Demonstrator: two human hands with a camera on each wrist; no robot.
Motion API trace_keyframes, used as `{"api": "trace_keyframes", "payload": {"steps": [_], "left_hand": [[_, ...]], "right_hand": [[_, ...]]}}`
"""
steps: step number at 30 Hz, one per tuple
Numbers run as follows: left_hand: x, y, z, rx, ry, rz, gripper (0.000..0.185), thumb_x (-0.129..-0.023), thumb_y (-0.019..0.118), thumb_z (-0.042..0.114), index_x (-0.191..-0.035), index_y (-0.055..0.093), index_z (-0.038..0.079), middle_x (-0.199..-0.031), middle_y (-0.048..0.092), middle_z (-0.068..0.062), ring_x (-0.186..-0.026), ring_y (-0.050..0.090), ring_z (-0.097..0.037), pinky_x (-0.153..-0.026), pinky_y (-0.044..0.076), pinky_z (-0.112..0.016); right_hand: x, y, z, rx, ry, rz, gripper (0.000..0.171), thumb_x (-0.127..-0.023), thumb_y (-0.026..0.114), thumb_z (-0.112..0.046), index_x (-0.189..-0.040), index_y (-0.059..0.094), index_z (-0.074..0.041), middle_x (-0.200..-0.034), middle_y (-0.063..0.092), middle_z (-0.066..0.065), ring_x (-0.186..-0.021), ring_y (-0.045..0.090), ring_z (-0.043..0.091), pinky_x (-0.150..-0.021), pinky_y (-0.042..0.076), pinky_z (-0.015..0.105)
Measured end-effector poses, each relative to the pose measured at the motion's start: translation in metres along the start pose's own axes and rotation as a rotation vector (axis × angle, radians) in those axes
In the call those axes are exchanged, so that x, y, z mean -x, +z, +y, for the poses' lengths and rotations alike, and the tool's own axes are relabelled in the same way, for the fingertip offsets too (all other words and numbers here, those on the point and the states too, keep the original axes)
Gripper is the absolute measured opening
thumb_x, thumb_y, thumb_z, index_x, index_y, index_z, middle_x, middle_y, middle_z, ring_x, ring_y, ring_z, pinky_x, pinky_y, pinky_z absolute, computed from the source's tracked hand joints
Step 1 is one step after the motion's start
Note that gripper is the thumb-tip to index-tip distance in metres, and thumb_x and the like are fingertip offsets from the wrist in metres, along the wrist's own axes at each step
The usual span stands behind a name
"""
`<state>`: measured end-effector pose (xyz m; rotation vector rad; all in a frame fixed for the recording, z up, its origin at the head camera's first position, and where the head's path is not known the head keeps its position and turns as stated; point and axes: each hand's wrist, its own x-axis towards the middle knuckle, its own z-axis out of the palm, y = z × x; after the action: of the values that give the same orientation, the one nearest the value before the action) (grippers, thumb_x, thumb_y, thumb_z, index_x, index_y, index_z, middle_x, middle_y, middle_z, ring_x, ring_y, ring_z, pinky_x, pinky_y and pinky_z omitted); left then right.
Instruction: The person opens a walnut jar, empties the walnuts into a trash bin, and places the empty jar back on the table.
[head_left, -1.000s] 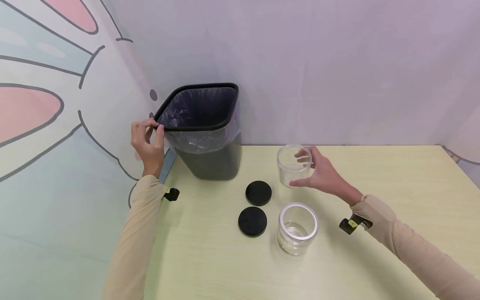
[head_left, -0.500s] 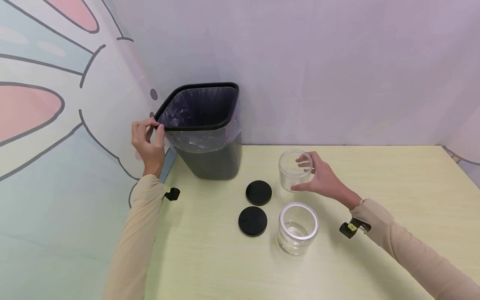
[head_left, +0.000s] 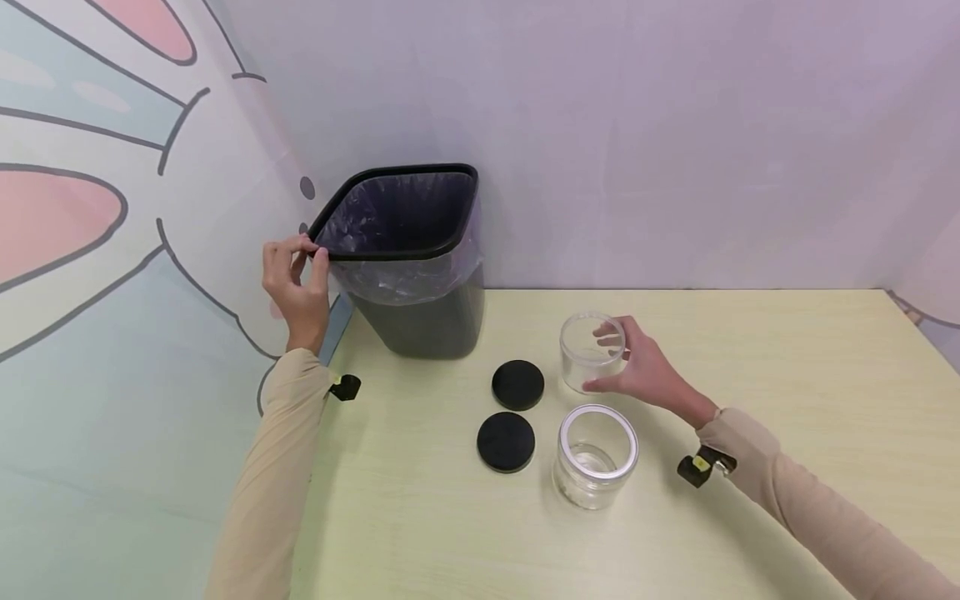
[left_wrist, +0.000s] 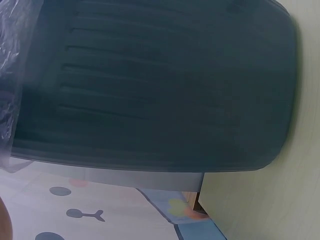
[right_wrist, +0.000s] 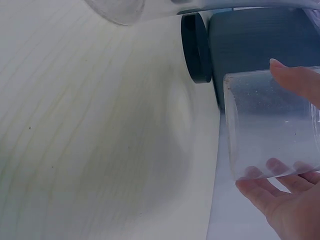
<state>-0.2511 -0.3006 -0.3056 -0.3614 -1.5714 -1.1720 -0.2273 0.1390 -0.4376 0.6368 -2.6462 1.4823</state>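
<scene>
On your worktop (head_left: 750, 350), the bin (head_left: 420, 275) stands back left. Two lids (head_left: 517, 385) lie right of it, one before the other, with two jars (head_left: 596, 457) just right of them.

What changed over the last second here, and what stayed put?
The right hand, gripping the clear jar, brought it down toward the table, nearer the second jar. The left hand still pinches the bin rim; both black lids stayed put.

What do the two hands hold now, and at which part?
The left hand pinches the bin at its rim corner. The right hand grips the far jar around its side.
</scene>
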Motion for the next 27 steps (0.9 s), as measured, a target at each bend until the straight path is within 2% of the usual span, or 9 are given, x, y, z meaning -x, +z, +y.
{"api": "trace_keyframes", "payload": {"steps": [7, 12, 19, 23, 27], "left_hand": [[0.0, 0.002, -0.001, 0.009, 0.001, 0.008, 0.013, -0.08, 0.06, -0.007, -0.086, 0.057, -0.018, -0.089, 0.05, -0.001, -0.096, 0.052, -0.041, -0.092, 0.048, -0.043], [0.0, 0.001, -0.001, 0.007, -0.005, 0.016, 0.015, -0.08, 0.06, -0.003, -0.085, 0.058, -0.017, -0.09, 0.05, -0.003, -0.095, 0.052, -0.041, -0.092, 0.048, -0.044], [0.001, 0.0, 0.0, 0.019, -0.026, 0.036, 0.017, -0.08, 0.059, -0.002, -0.085, 0.057, -0.018, -0.09, 0.05, -0.016, -0.098, 0.052, -0.042, -0.091, 0.048, -0.043], [0.002, 0.001, -0.001, 0.019, -0.032, 0.028, 0.017, -0.08, 0.059, -0.002, -0.086, 0.057, -0.018, -0.09, 0.05, -0.014, -0.099, 0.051, -0.042, -0.092, 0.048, -0.042], [0.002, 0.001, -0.002, 0.022, -0.036, 0.037, 0.017, -0.08, 0.06, -0.001, -0.087, 0.057, -0.017, -0.091, 0.052, -0.009, -0.098, 0.052, -0.038, -0.091, 0.049, -0.04]], "right_hand": [[0.005, 0.007, 0.01, -0.008, 0.026, -0.001, 0.086, -0.058, 0.091, -0.013, -0.125, 0.038, 0.003, -0.127, 0.051, 0.022, -0.116, 0.05, 0.043, -0.09, 0.041, 0.058], [0.009, 0.013, 0.019, -0.02, 0.031, -0.017, 0.087, -0.057, 0.092, -0.021, -0.122, 0.039, -0.001, -0.127, 0.053, 0.018, -0.116, 0.052, 0.039, -0.091, 0.042, 0.055], [0.015, 0.02, 0.031, -0.038, -0.021, -0.006, 0.086, -0.059, 0.091, -0.021, -0.123, 0.038, 0.0, -0.125, 0.054, 0.018, -0.115, 0.053, 0.041, -0.088, 0.042, 0.059], [0.02, 0.022, 0.036, -0.057, -0.03, 0.014, 0.086, -0.06, 0.09, -0.017, -0.125, 0.037, 0.0, -0.126, 0.054, 0.021, -0.115, 0.053, 0.042, -0.09, 0.043, 0.059], [0.025, 0.023, 0.035, -0.054, -0.006, 0.022, 0.089, -0.064, 0.089, -0.02, -0.13, 0.034, 0.0, -0.127, 0.052, 0.024, -0.117, 0.051, 0.041, -0.095, 0.041, 0.055]]}}
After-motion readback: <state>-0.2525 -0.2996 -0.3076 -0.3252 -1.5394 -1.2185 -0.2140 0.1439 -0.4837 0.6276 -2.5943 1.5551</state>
